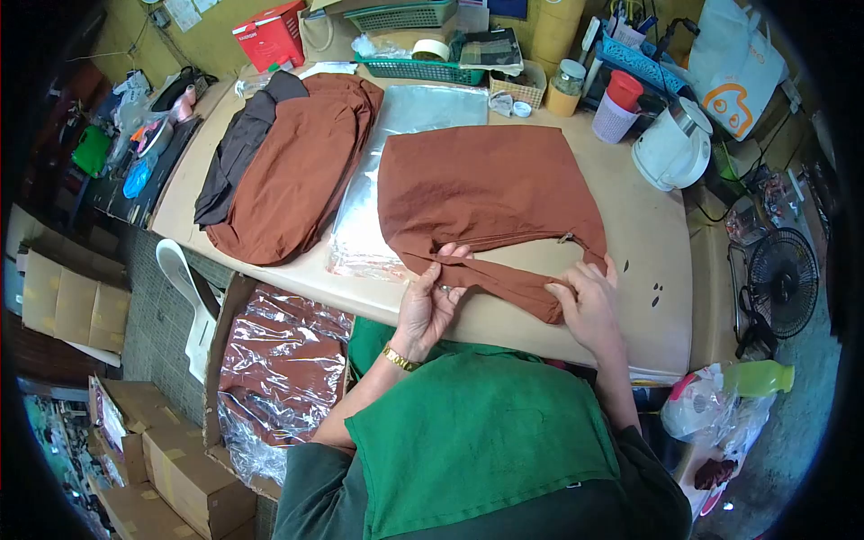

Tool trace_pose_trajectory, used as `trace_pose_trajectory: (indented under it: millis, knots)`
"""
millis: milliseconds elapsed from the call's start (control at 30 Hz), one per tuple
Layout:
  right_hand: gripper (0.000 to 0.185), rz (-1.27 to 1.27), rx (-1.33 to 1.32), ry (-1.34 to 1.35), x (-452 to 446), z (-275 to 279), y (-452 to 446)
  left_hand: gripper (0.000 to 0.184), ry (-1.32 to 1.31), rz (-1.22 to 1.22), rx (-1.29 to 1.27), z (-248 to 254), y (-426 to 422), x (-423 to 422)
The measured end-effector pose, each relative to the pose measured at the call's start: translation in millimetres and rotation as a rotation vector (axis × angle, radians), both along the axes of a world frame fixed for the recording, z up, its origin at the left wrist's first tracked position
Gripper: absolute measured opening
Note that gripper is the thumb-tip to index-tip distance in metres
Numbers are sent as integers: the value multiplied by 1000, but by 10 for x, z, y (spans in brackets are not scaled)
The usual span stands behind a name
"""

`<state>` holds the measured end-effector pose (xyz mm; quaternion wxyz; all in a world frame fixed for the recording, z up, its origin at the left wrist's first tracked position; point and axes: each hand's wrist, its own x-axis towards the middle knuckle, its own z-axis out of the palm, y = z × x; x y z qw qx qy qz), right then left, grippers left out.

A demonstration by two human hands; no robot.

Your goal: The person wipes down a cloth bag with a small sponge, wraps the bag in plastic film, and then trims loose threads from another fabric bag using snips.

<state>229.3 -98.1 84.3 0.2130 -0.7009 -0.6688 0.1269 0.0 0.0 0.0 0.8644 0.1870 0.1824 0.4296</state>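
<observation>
A rust-brown fabric bag lies flat on the table in front of me, its zipped opening toward my body. The zipper pull shows near the right end of the opening. My left hand, palm up, has its fingers closed around the left part of the bag's strap. At the right end of that strap, my right hand pinches the fabric between thumb and fingers. Beyond the left side of the bag are clear plastic sleeves, partly under it. More rust-brown bags and a dark grey one lie farther left.
An open carton with plastic-wrapped brown goods stands below the table edge at left. Green baskets, a jar, a purple cup and a white kettle line the back. A black fan stands right.
</observation>
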Motion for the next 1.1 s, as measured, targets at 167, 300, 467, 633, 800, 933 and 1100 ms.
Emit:
trace_pose_trajectory:
  millis: [167,300,467,633,800,933,1100]
  knots:
    - [18,7,313,28,-422,-65,260,50,39,-62,43,234,-91,60]
    - [21,67,337,55,-414,-60,255,31,409,30,-18,135,-139,-66]
    - [24,51,249,100,-342,-52,137,15,316,134,-21,47,-220,-105]
    - [24,142,-12,194,-246,124,76,15,317,80,7,-104,-142,-128]
    - [28,88,-54,118,-539,235,351,19,318,107,-42,48,-203,-130]
    - [27,223,151,109,-819,56,741,22,348,150,-53,-44,-212,-164]
    - [28,341,53,197,-932,-74,1009,20,344,166,4,-112,-197,-233]
